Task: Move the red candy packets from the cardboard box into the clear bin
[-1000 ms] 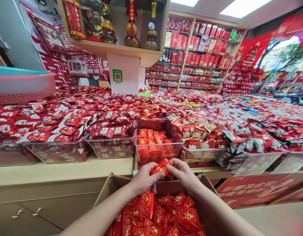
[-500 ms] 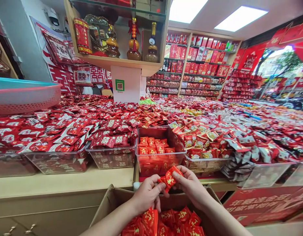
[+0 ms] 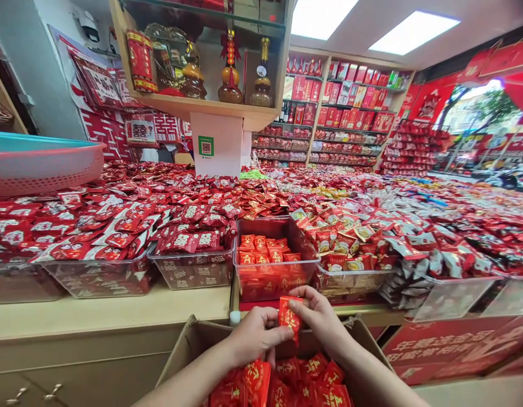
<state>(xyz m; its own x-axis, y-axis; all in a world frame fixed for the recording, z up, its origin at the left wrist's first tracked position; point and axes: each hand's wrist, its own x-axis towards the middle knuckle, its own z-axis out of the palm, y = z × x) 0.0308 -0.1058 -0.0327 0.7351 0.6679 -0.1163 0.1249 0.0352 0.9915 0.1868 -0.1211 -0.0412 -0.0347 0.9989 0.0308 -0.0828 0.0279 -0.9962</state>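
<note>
Between my two hands is a small red candy packet [image 3: 290, 317] with gold lettering, held upright above an open cardboard box [image 3: 182, 345]. My left hand [image 3: 256, 336] pinches its lower left side with thumb and fingers. My right hand [image 3: 318, 316] grips its upper right side, thumb on the front face. Loose red packets [image 3: 314, 367] of the same look fill the box below, and one packet [image 3: 258, 380] stands up under my left hand. Just beyond my hands, a clear plastic bin [image 3: 278, 277] holds similar packets [image 3: 261, 251] set in rows.
More clear bins [image 3: 193, 268] heaped with wrapped sweets line the counter edge [image 3: 117, 314] on both sides. A pink basket [image 3: 44, 169] stands at the left. Overhead hangs a display cabinet [image 3: 210, 110] with bottles, above a white panel [image 3: 216, 144] bearing a QR code.
The packet in my hands has turned from slanted to upright and shifted slightly left. My left thumb now lies across its lower part. The view has barely shifted.
</note>
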